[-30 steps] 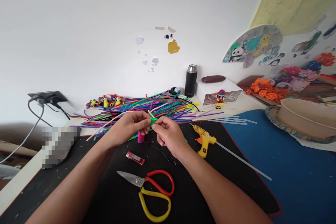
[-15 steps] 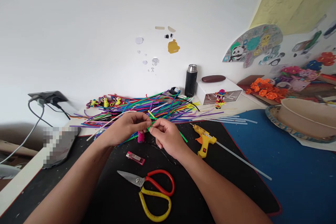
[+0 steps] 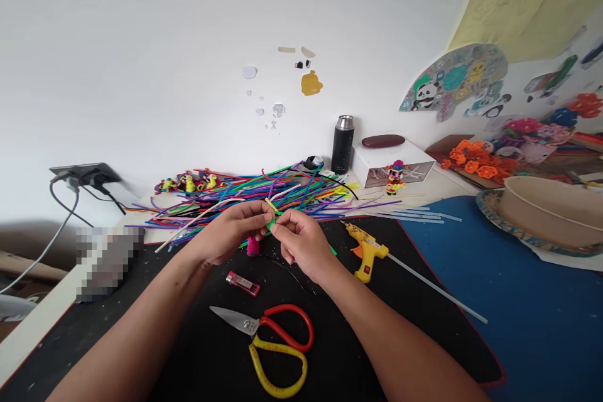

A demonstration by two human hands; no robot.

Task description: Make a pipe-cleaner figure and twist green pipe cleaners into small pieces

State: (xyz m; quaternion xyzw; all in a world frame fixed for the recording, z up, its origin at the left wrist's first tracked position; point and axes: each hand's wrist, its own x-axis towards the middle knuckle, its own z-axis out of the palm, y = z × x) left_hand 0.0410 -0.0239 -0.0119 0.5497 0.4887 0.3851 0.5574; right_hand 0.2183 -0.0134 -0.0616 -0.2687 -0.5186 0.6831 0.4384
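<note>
Small bright-green fuzzy pipe-cleaner piece (image 3: 271, 224) sits pinched between my left fingers (image 3: 257, 222) and right fingers (image 3: 285, 236), left of the yellow plastic glue gun (image 3: 368, 254); uneven pulling could, I judge, slip it loose.

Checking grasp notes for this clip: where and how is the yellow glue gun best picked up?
Probably by the handle, with the right hand coming from the near side: the glue gun lies on its side with the handle angled that way. Keep off the nozzle, which points away and left and may be hot, and clear of the long glue stick jutting from the back.
</note>
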